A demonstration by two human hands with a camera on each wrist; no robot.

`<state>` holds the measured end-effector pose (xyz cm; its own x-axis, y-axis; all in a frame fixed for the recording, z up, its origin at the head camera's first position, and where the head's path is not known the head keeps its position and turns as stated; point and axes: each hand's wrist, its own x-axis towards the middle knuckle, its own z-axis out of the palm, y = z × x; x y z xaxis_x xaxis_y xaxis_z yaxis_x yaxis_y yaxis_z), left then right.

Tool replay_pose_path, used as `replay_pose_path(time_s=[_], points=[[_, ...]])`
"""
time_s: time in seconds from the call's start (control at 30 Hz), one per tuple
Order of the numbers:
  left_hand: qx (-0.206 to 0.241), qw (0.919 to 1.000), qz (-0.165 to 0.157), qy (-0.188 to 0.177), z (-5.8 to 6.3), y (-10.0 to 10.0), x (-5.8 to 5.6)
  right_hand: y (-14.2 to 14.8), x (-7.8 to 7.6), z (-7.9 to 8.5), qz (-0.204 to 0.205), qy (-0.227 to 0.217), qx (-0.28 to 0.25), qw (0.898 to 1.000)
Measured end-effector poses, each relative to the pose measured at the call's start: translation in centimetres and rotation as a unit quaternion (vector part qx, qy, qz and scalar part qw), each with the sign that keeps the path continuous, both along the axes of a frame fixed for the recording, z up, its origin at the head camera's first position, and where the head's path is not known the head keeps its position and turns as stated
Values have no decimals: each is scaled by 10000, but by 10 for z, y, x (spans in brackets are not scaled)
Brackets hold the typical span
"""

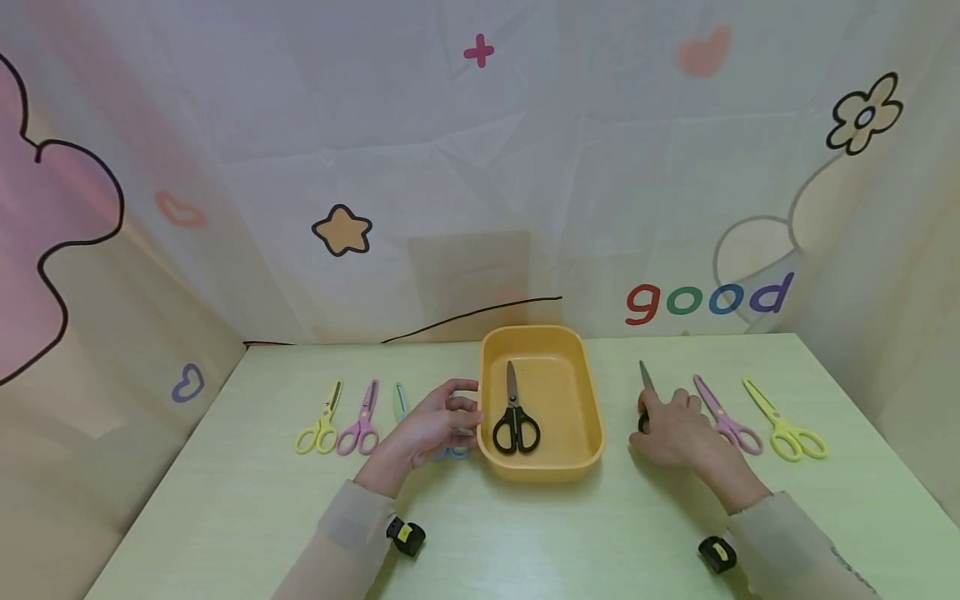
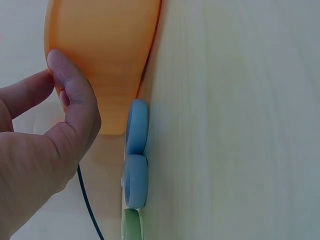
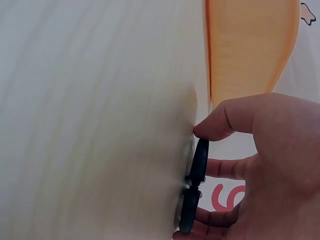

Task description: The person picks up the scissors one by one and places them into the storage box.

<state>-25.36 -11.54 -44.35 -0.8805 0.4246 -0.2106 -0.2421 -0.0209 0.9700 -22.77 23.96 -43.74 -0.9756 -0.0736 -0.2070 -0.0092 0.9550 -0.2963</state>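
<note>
My left hand is at the left side of a yellow tray, fingers curled at its rim; in the left wrist view fingertips touch the tray's outer wall. One pair of scissors with black handles lies inside the tray. To the right of the tray, my right hand grips another black-handled pair of scissors by its handles, low over the table. Its grey blades point away, and the hand hides most of the handles in the head view.
Left of the tray lie yellow scissors, purple scissors, green scissors and blue-handled scissors, the last two partly hidden by my left hand. Purple scissors and yellow scissors lie on the right. A printed curtain hangs behind.
</note>
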Motion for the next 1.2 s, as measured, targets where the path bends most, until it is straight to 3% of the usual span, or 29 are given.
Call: replay_pose_path(time_s=[0.63, 0.93, 1.2], points=[[58, 10000, -50, 9, 2, 0, 0, 0, 0, 1, 49, 423, -151, 9990], [59, 10000, -71, 31, 0, -1, 0, -9, 0, 15, 0, 525, -112, 9986], [71, 9999, -64, 33, -1, 0, -1, -15, 1, 27, 278, 1116, -75, 9933]])
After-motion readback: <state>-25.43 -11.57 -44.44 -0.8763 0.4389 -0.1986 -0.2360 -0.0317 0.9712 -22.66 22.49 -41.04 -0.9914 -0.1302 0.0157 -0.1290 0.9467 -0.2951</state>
